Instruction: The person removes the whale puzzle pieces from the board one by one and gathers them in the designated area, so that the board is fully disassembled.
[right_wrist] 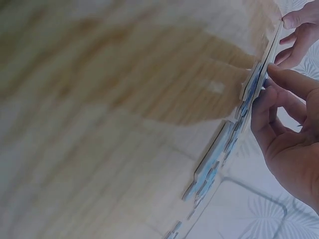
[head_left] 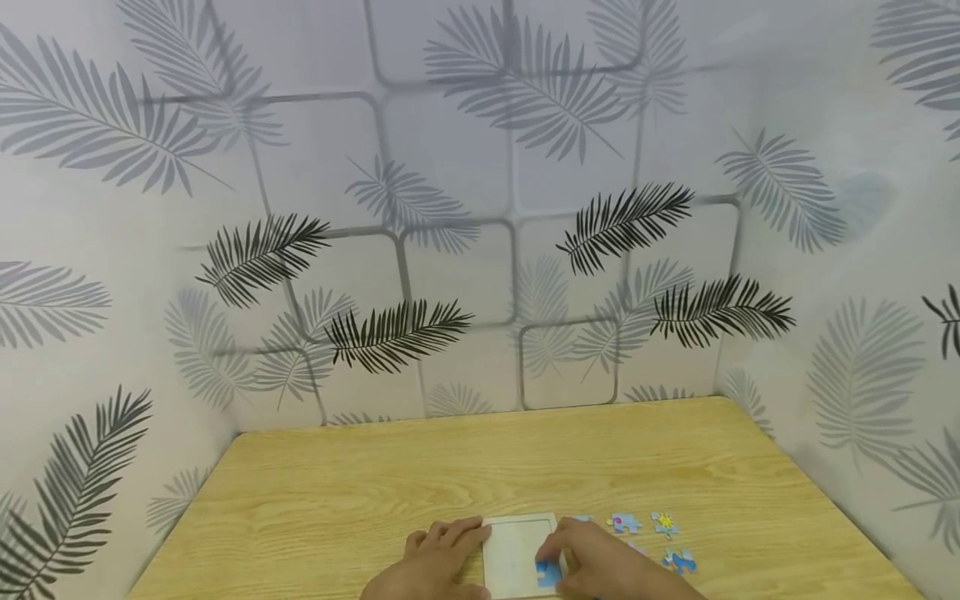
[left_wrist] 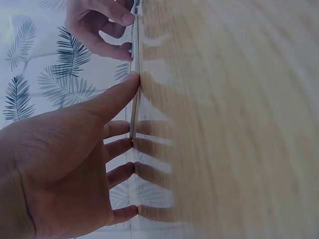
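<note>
A shallow puzzle tray [head_left: 517, 542] with a pale base lies on the table near its front edge. A blue jigsaw piece [head_left: 548, 573] sits in the tray's lower right corner. My right hand [head_left: 611, 562] reaches over the tray's right side and pinches this piece between thumb and curled fingertips. At the tray's left edge rests my left hand [head_left: 431, 562], its fingers extended. The left wrist view shows the left hand [left_wrist: 65, 159] with thumb [left_wrist: 122, 94] against the tray's thin side and fingertips down on the table.
To the right of the tray lie several loose jigsaw pieces, among them a blue and pink one [head_left: 624, 522], one with a yellow sun [head_left: 664, 523] and a blue one [head_left: 679, 560]. The wooden table [head_left: 375, 475] meets a leaf-patterned wall [head_left: 465, 275].
</note>
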### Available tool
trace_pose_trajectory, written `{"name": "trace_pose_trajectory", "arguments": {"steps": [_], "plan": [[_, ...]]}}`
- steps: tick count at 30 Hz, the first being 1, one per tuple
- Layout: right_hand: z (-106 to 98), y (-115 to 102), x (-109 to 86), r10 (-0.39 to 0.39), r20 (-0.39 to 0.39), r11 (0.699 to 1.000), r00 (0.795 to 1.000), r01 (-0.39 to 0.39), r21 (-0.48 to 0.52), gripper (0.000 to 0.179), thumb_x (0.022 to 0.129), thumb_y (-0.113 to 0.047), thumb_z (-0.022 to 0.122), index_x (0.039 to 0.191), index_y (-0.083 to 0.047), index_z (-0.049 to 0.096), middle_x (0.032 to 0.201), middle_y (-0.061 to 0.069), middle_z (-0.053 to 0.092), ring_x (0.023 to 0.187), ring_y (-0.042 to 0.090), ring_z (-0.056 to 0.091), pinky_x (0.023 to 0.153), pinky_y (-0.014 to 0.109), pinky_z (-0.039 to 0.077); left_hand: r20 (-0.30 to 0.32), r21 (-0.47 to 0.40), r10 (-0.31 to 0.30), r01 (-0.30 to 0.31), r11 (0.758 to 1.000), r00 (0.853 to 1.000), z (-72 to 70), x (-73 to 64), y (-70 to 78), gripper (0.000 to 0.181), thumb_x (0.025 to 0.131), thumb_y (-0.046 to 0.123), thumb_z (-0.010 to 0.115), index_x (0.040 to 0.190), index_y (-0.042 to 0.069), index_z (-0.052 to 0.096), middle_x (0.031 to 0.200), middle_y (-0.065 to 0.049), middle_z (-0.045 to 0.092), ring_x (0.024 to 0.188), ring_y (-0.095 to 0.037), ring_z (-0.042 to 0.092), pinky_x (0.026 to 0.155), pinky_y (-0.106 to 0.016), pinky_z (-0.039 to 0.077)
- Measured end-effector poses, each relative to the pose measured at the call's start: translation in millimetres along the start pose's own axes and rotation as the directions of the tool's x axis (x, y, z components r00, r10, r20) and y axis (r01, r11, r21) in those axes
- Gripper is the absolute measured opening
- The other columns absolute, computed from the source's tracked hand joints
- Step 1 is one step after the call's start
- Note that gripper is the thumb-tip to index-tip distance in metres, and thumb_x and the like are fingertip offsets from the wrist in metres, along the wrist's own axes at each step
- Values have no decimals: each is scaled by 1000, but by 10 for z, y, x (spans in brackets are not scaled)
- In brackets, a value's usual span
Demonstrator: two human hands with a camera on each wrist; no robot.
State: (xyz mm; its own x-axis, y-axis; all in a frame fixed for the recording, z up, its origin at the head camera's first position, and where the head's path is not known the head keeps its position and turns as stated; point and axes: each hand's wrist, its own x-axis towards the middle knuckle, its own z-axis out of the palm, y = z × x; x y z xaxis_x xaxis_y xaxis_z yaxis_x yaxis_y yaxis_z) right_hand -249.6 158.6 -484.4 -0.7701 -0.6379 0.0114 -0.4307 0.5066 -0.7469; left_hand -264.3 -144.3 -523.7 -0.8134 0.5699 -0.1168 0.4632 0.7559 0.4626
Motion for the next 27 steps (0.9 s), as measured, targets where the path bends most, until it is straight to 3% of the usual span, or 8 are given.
{"name": "trace_pose_trajectory", "arguments": {"steps": [7,15,18,22,27], "plan": [[6,10,7,6,43,996,999,-9,87,31,84,1,78,109,-15,73,100,5,52,72,12,52,65,25,47,-13,-2,9,-9,1000,1000,25,-2,8,81,91,68,65,159,32,38,166,7,33,143,-30,36,110,-69,27],[-14,2,-5,-55,-24,994,998,52,-99,30,83,-8,85,109,-19,78,101,-10,58,81,6,51,74,24,48,-1,-21,-7,7,1000,1000,-10,-15,65,80,93,64,64,160,29,37,167,3,31,144,-34,34,112,-71,23],[-53,16,-25,-97,-40,993,994,94,-77,30,86,-5,81,112,-17,77,104,-9,61,73,2,50,69,23,50,3,-23,1,-1,1000,1000,-20,-14,62,81,94,65,63,161,28,36,168,2,30,145,-36,33,111,-73,22],[-137,71,-80,-209,-81,977,975,206,-46,26,90,-1,76,115,-11,75,105,-2,66,60,-5,44,57,21,50,-3,-21,17,-17,1000,1000,-11,-14,31,83,93,66,64,161,29,35,168,4,29,145,-34,32,109,-73,23],[-272,170,-237,-336,-136,940,932,322,-114,23,91,-4,79,112,-10,74,102,1,69,61,-10,41,52,20,48,-7,-13,34,-34,999,999,-10,-10,4,84,92,70,61,161,31,34,168,5,29,144,-33,33,107,-72,26]]}}
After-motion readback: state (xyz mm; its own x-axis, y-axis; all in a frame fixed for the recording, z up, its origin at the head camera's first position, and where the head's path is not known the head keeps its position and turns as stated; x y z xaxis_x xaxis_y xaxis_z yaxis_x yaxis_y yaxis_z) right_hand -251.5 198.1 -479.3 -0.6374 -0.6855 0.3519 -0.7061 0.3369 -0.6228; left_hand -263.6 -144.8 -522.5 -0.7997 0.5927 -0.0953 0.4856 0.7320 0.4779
